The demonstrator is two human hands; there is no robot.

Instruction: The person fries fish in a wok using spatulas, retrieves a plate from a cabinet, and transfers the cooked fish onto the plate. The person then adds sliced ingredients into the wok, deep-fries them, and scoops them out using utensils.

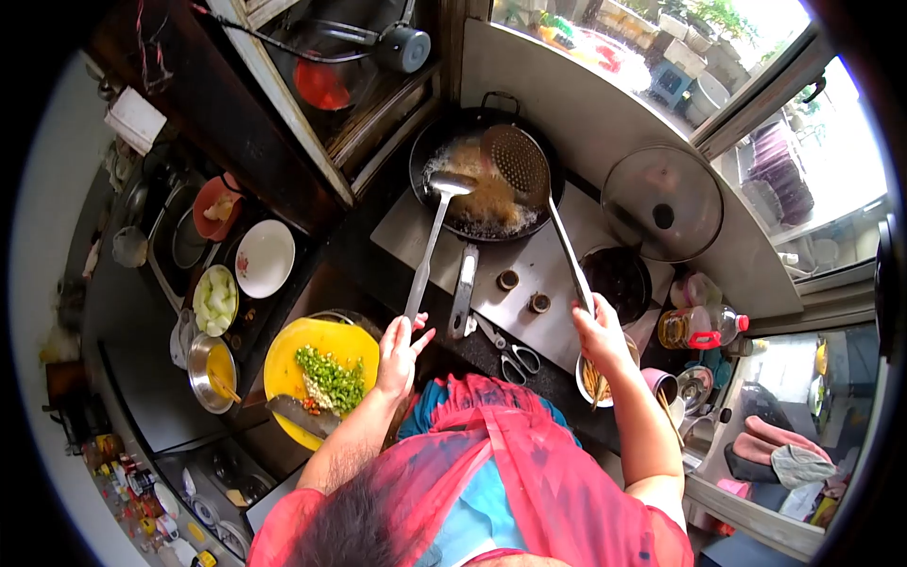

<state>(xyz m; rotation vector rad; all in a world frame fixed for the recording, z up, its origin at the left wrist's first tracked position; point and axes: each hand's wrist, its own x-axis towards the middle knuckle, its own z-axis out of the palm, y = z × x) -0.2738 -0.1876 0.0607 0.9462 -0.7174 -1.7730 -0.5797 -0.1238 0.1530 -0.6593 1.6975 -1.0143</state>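
My left hand (401,354) is closed on the handle of a metal spatula (430,248), its blade over the left part of a black wok (425,156). Closed around the handle of a perforated skimmer (516,165) is my right hand (603,333); the skimmer's bowl hangs over the wok's upper right. Brown food (491,198) bubbles in oil below both tools. The wok's handle (463,291) points toward me. Left of my left hand, a yellow board (283,354) holds chopped greens (331,378) and a knife blade (295,412).
Scissors (520,364) and two small jars (508,280) lie near the wok. A glass lid (663,189) leans on the wall at right, above a dark pan (619,274). Bottles (685,327) stand farther right. Left are a white bowl (265,260) and a metal bowl (200,378).
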